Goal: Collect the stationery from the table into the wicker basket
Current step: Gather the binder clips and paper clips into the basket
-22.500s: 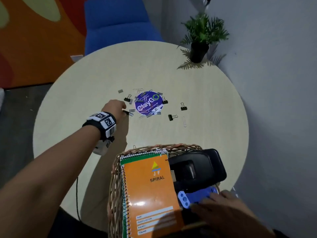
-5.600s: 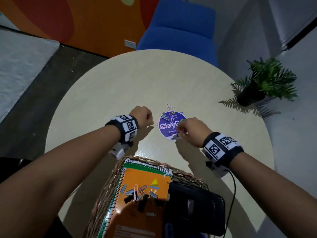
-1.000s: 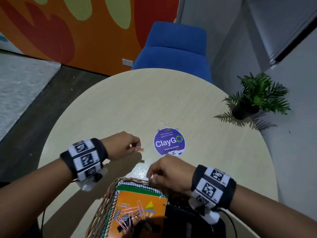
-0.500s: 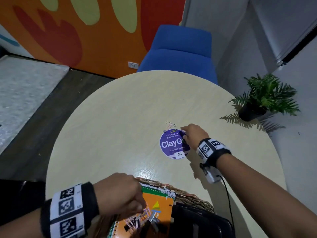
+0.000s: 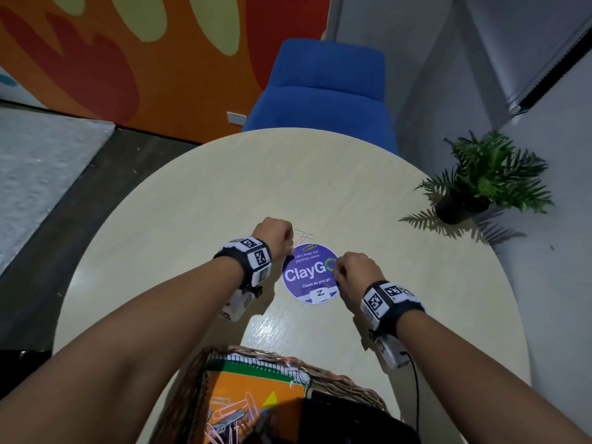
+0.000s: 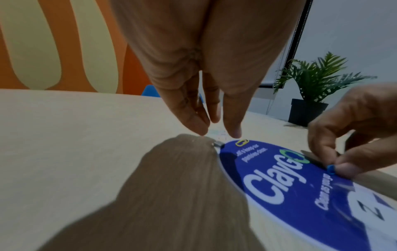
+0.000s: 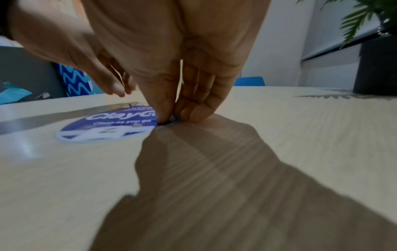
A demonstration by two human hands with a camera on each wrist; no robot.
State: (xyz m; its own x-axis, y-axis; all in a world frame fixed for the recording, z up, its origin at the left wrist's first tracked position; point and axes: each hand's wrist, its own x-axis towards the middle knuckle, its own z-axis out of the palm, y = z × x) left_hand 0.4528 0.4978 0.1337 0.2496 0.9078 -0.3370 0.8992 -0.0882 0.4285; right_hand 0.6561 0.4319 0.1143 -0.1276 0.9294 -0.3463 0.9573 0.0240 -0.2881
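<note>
Both hands work at the round purple ClayGo sticker (image 5: 310, 273) in the middle of the pale round table (image 5: 198, 200). The right hand (image 5: 355, 273) is at the sticker's right edge, its grip narrow: thumb and forefinger pinch a small blue paper clip (image 6: 330, 168) that touches the sticker surface. The right wrist view shows the same pinch, with the fingertips (image 7: 165, 113) pressed down where sticker and table meet.

The left hand (image 5: 274, 234) is at the sticker's far left edge. Its fingers (image 6: 233, 125) point down, straight and slightly apart, tips just above the table and holding nothing. A small silver staple strip (image 6: 218, 144) lies at the sticker's rim right below those fingertips. A yellow paper clip (image 6: 241, 142) lies flat on the sticker near its far edge, and a few thin pale paper clips (image 5: 303, 234) lie on the bare table just beyond it, beside the left hand.

The wicker basket (image 5: 339, 384) stands at the near edge of the table, between the two forearms. Inside it lies an orange spiral notebook (image 5: 243, 384) with a heap of pink and silver paper clips (image 5: 234, 418) on its cover, and a black object (image 5: 352, 421) beside it on the right; I cannot tell what that is.

A potted fern (image 5: 480, 181) stands at the table's far right edge, and a blue chair (image 5: 323, 91) sits behind the table.
</note>
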